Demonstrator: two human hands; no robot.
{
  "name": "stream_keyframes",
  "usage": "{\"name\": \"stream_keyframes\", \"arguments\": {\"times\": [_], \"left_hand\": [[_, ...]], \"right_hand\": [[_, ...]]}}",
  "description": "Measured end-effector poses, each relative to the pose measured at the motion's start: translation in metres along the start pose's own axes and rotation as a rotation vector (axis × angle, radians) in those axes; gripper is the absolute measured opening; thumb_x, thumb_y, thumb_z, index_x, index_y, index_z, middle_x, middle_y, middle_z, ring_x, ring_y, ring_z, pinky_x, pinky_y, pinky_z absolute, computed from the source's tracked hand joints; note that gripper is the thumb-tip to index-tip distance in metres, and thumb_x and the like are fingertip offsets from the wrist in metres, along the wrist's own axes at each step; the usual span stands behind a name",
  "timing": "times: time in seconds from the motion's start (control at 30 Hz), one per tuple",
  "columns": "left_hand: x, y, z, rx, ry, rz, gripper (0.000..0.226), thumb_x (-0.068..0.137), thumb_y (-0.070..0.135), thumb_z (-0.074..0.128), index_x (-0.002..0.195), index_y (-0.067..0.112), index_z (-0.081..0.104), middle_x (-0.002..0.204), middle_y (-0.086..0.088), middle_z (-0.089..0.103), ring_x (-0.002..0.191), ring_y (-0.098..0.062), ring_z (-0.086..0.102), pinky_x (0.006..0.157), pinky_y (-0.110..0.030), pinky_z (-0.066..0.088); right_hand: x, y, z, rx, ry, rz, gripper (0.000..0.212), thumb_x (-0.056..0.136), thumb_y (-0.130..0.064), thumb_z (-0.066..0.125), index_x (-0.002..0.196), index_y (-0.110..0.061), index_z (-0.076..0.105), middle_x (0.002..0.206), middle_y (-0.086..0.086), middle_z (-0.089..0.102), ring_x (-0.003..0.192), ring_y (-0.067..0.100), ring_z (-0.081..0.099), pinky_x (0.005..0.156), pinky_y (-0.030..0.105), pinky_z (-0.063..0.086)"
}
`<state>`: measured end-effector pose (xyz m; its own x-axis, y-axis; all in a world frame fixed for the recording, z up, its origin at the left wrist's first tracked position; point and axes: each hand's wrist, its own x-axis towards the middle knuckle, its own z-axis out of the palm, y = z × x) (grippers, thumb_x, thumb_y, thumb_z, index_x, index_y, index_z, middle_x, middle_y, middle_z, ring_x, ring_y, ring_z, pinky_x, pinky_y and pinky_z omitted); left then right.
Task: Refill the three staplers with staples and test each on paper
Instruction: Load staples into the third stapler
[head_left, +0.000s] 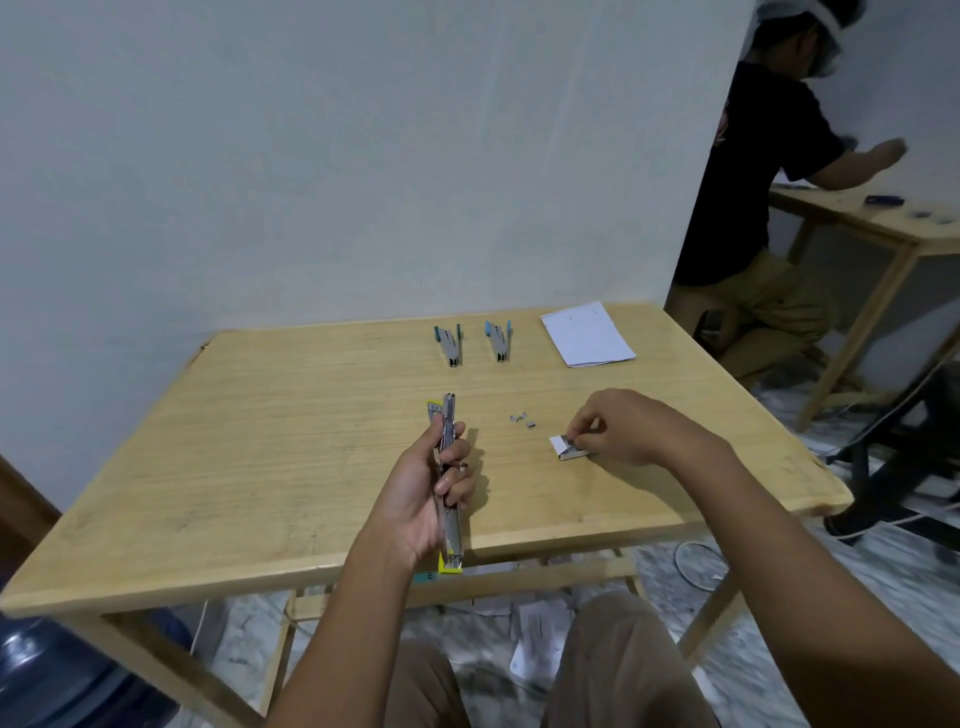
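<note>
My left hand (428, 493) holds a yellow stapler (450, 540), swung fully open into one long line above the wooden table's (270, 426) near edge. My right hand (621, 428) rests on the table with its fingertips pinching at staples in a small open staple box (563, 448). A few loose staple pieces (522, 420) lie between the two hands. Two more staplers lie at the far side of the table, one teal (450, 344) and one blue (500, 340), both open in a V. A white sheet of paper (587, 335) lies at the far right corner.
A white wall stands right behind the table. A person in a black shirt (753, 171) crouches at a second wooden table (883, 218) to the right. A blue water jug (57, 670) stands at lower left. Papers and cables lie on the floor under and beside the table.
</note>
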<state>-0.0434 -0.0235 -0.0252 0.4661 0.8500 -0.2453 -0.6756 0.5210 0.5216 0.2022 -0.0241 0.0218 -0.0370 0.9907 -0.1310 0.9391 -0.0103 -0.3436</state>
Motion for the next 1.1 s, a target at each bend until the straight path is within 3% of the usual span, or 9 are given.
{"name": "stream_keyframes", "arguments": {"times": [0.13,0.27,0.33,0.47,0.7,0.83,0.93,1.0,1.1], "left_hand": [[-0.001,0.0,-0.002,0.018,-0.01,0.005,0.028,0.098,0.037,0.048,0.089,0.011,0.055,0.054,0.007,0.039,0.03,-0.004,0.025,0.033,-0.018,0.019],[-0.002,0.0,-0.001,0.017,-0.006,0.005,0.028,0.099,0.037,0.047,0.089,0.011,0.054,0.054,0.006,0.039,0.03,-0.004,0.025,0.032,-0.018,0.02],[-0.002,0.0,0.0,0.012,-0.008,0.005,0.028,0.099,0.036,0.047,0.089,0.011,0.054,0.054,0.006,0.039,0.03,-0.004,0.025,0.032,-0.018,0.021],[-0.002,0.0,-0.002,0.014,-0.017,-0.003,0.029,0.099,0.037,0.047,0.089,0.011,0.055,0.054,0.006,0.04,0.03,-0.004,0.026,0.031,-0.018,0.021],[-0.001,0.0,-0.001,0.025,-0.018,0.002,0.03,0.099,0.037,0.047,0.088,0.011,0.055,0.054,0.006,0.039,0.03,-0.004,0.026,0.031,-0.018,0.021],[0.001,0.0,-0.003,0.016,-0.019,0.0,0.029,0.099,0.037,0.048,0.089,0.01,0.056,0.055,0.006,0.04,0.031,-0.004,0.027,0.031,-0.018,0.022],[0.001,-0.001,-0.004,0.005,-0.019,-0.012,0.03,0.099,0.037,0.049,0.088,0.01,0.056,0.056,0.006,0.04,0.03,-0.004,0.027,0.03,-0.018,0.023],[0.001,-0.001,-0.004,0.01,-0.021,-0.017,0.029,0.098,0.037,0.05,0.088,0.01,0.056,0.056,0.006,0.039,0.031,-0.004,0.028,0.031,-0.018,0.023],[0.002,0.0,-0.004,0.002,-0.022,-0.026,0.029,0.098,0.037,0.05,0.089,0.01,0.056,0.056,0.005,0.04,0.031,-0.005,0.028,0.032,-0.018,0.021]], "right_hand": [[0.006,-0.004,0.001,-0.135,-0.03,-0.044,0.018,0.092,-0.026,0.061,0.097,-0.032,0.078,0.104,-0.013,0.07,0.092,0.013,0.064,0.066,0.027,0.047],[0.007,-0.01,-0.011,-0.171,-0.151,-0.062,0.015,0.091,-0.026,0.065,0.086,-0.035,0.075,0.081,-0.019,0.062,0.081,0.011,0.059,0.06,0.022,0.039],[0.009,-0.013,-0.014,-0.201,-0.16,-0.062,0.012,0.09,-0.027,0.066,0.092,-0.03,0.078,0.09,-0.016,0.068,0.086,0.011,0.062,0.064,0.023,0.043],[0.009,-0.011,-0.012,-0.226,-0.123,-0.081,0.013,0.092,-0.029,0.062,0.082,-0.032,0.07,0.099,-0.013,0.068,0.09,0.012,0.063,0.064,0.024,0.043],[0.003,0.006,0.007,0.192,0.154,-0.089,0.015,0.094,-0.027,0.059,0.081,-0.033,0.065,0.086,-0.013,0.069,0.079,0.012,0.063,0.072,0.028,0.051],[0.001,0.007,0.015,0.405,0.304,-0.102,0.016,0.094,-0.016,0.061,0.084,-0.029,0.064,0.078,-0.009,0.065,0.062,0.001,0.053,0.061,0.013,0.044],[-0.001,0.004,0.017,0.532,0.381,-0.133,0.02,0.093,-0.009,0.06,0.089,-0.028,0.062,0.079,-0.007,0.062,0.062,-0.001,0.051,0.062,0.011,0.044],[-0.001,0.002,0.018,0.588,0.403,-0.141,0.021,0.094,-0.007,0.057,0.089,-0.027,0.063,0.081,-0.002,0.065,0.064,0.001,0.053,0.064,0.015,0.047],[-0.001,-0.007,0.02,0.758,0.38,-0.123,0.022,0.097,-0.006,0.056,0.085,-0.022,0.066,0.082,0.008,0.068,0.067,0.011,0.062,0.071,0.033,0.054]]}}
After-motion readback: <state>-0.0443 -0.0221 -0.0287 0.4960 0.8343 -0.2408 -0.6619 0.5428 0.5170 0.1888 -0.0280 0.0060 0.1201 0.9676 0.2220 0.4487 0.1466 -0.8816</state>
